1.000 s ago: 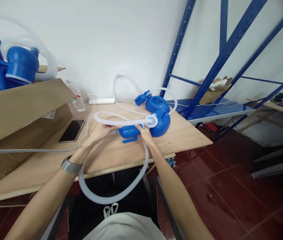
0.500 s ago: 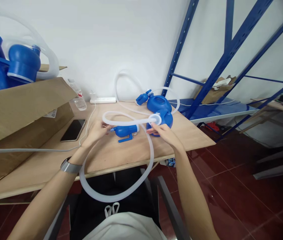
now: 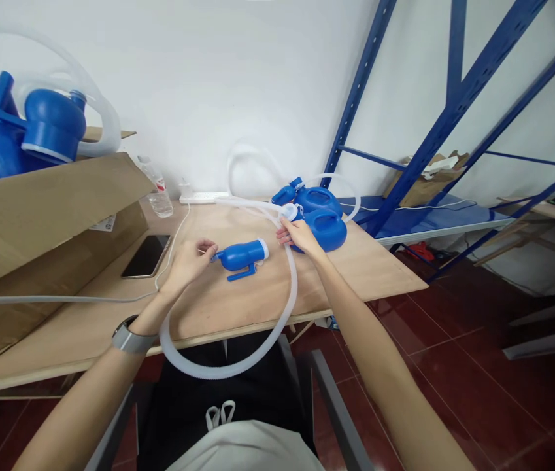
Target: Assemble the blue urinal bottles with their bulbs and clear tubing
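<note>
My left hand pinches the narrow spout of a blue urinal head, which lies on its side with its white rim to the right and its handle toward me. My right hand has its fingers bent around a clear ribbed hose, just below the white cap of a blue jug. The hose hangs in a loop over the table edge above my lap and runs up behind my left hand, where its end is hidden.
Behind the near jug stands another blue jug with its own hose. A cardboard box holding blue jugs is on the left, beside a phone, a water bottle and a power strip. Blue metal shelving stands right.
My right hand has moved left off the white cap to the hose. The near jug has turned, its cap now farther back. The upper hose swung away, uncovering the urinal head.
</note>
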Demonstrator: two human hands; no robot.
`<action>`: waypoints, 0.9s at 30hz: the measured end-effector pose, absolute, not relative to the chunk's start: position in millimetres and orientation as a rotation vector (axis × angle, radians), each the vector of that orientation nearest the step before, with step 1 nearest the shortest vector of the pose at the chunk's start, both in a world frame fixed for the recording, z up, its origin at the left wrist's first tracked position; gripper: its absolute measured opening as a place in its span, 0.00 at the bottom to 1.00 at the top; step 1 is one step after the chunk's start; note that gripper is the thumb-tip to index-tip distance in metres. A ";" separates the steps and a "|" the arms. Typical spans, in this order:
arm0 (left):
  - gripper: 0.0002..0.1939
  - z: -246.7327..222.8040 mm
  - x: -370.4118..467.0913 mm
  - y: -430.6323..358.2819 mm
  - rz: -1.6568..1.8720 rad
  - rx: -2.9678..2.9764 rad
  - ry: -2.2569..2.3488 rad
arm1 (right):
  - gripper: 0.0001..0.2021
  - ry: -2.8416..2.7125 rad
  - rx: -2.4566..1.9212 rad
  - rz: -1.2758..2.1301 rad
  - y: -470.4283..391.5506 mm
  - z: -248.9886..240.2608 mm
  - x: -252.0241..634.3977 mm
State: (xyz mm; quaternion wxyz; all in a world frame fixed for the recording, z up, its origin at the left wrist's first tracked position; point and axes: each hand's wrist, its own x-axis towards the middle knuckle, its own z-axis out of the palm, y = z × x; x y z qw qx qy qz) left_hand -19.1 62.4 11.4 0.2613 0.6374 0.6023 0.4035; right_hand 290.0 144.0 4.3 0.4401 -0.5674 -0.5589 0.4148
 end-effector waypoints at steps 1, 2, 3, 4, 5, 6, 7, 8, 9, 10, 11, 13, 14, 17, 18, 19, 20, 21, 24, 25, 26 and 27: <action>0.15 14.1 -19.2 60.8 1.106 1.734 1.665 | 0.27 -1.390 -1.421 1.017 150.5 5.3 290.0; 0.13 16.6 -19.3 59.4 1.119 1.738 1.699 | 0.26 -1.388 -1.436 0.994 156.8 6.2 289.7; 0.11 18.9 -19.4 58.4 1.131 1.741 1.732 | 0.25 -1.385 -1.454 0.966 162.8 7.0 289.0; 0.10 20.8 -19.5 57.7 1.142 1.744 1.762 | 0.24 -1.377 -1.477 0.937 168.0 7.4 287.5; 0.10 22.2 -19.7 57.4 1.149 1.746 1.791 | 0.23 -1.369 -1.500 0.906 171.9 7.7 284.8; 0.10 23.1 -20.0 57.4 1.152 1.748 1.817 | 0.22 -1.377 -1.518 0.878 173.8 7.7 280.7; 0.10 23.8 -20.2 57.7 1.152 1.746 1.834 | 0.21 -1.413 -1.520 0.849 173.4 7.6 275.0; 0.09 24.3 -20.5 58.1 1.152 1.742 1.839 | 0.20 -1.483 -1.492 0.817 170.3 7.2 267.8; 0.09 24.8 -20.7 58.5 1.153 1.735 1.829 | 0.20 -1.598 -1.436 0.778 164.7 6.9 259.2; 0.08 25.4 -20.7 58.7 1.156 1.728 1.804 | 0.21 -1.746 -1.340 0.721 157.0 6.5 249.9; 0.08 26.0 -20.7 58.9 1.160 1.723 1.766 | 0.24 -1.913 -1.208 0.651 148.1 6.4 240.5; 0.08 27.7 -20.5 58.6 1.163 1.714 1.673 | 0.37 -2.276 -0.995 0.467 130.3 7.0 224.1; 0.08 28.6 -20.4 58.2 1.159 1.705 1.632 | 0.43 -2.391 -0.951 0.360 123.1 7.7 218.3; 0.13 30.4 -21.3 57.3 1.139 1.664 1.547 | 0.46 -2.587 -0.980 0.133 112.7 11.3 212.5; 0.14 30.4 -22.1 57.4 1.133 1.655 1.530 | 0.43 -2.618 -1.013 0.098 111.7 12.6 213.6; 0.15 29.8 -22.9 57.9 1.128 1.651 1.518 | 0.39 -2.644 -1.045 0.070 110.8 13.9 215.6; 0.16 28.7 -23.9 58.8 1.122 1.648 1.508 | 0.36 -2.667 -1.073 0.040 109.6 15.3 217.9; 0.16 26.9 -24.8 60.0 1.116 1.641 1.501 | 0.34 -2.687 -1.094 0.004 107.5 16.8 220.2; 0.19 19.5 -25.7 64.1 1.101 1.589 1.480 | 0.33 -2.743 -1.130 -0.108 96.0 23.1 225.2; 0.20 17.2 -25.1 64.9 1.104 1.569 1.475 | 0.33 -2.758 -1.143 -0.134 91.3 25.9 226.1; 0.22 15.4 -23.9 65.1 1.111 1.554 1.467 | 0.32 -2.770 -1.163 -0.156 86.8 28.9 226.9; 0.24 14.3 -22.2 64.6 1.118 1.550 1.456 | 0.32 -2.778 -1.188 -0.173 82.7 32.1 227.6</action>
